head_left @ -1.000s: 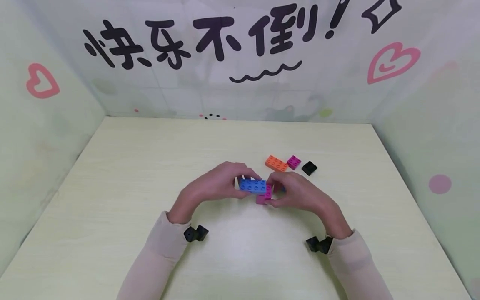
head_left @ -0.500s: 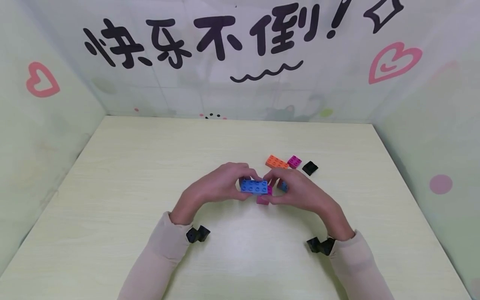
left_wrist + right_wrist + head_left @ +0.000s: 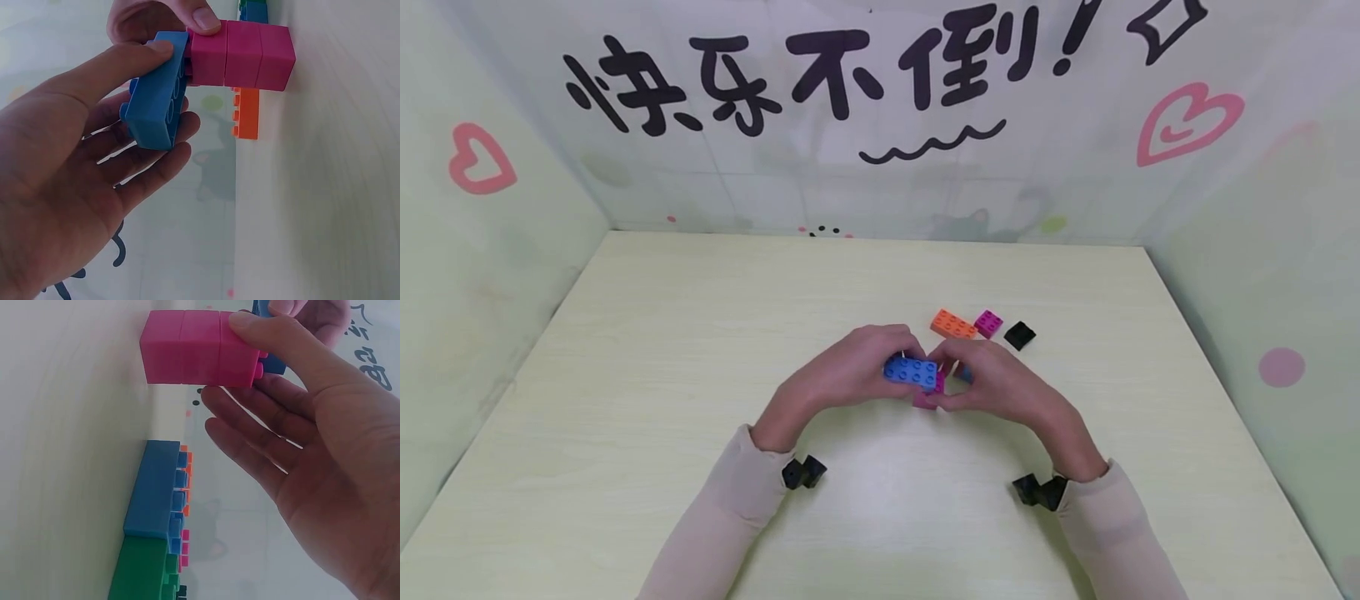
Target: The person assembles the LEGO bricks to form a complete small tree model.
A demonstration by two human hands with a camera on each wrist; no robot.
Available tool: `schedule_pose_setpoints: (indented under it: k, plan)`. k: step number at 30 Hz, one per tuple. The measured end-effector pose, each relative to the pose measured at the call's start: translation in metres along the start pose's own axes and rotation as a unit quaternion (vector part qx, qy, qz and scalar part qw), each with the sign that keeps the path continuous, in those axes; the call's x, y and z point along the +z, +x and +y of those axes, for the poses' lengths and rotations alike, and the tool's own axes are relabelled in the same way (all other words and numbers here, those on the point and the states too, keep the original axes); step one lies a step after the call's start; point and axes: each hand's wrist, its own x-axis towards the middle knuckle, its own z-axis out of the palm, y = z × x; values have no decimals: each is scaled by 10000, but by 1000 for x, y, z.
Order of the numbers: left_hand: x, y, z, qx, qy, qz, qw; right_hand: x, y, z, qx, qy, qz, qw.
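Between thumb and fingers my left hand (image 3: 861, 362) pinches a blue eight-stud brick (image 3: 156, 94). The brick is tilted, its underside facing the studs on top of a pink stack (image 3: 240, 56), with one end right at those studs. Three pink bricks make up this stack, which stands upright on the table. My right hand (image 3: 996, 379) grips its topmost brick, thumb (image 3: 247, 325) on the near side. From the head view, the blue brick overlaps much of the stack's top.
Beyond the right hand, a second blue brick (image 3: 153, 487) and a green brick (image 3: 140, 565) stand end to end on the table. Farther back lie an orange brick (image 3: 953, 323), a small pink brick (image 3: 988, 323) and a black brick (image 3: 1020, 336). A printed backdrop (image 3: 775, 192) rises behind the table.
My left hand has shifted slightly right with the blue brick, which is now turned a little, its right end lower. The right hand has stayed nearly still on the pink stack.
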Motion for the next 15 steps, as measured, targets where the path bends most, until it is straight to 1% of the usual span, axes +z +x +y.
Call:
schedule_pose_setpoints:
  k: [3, 7, 15]
  plan:
    - [0, 0, -1, 48, -68, -8, 10000, 1, 0, 1, 32, -62, -45, 10000]
    - [0, 1, -3, 36, -150, -23, 9999, 1, 1, 1, 10, -4, -53, 10000]
    - [1, 0, -5, 77, -6, 34, 10000, 1, 2, 2, -21, 75, -74, 9999]
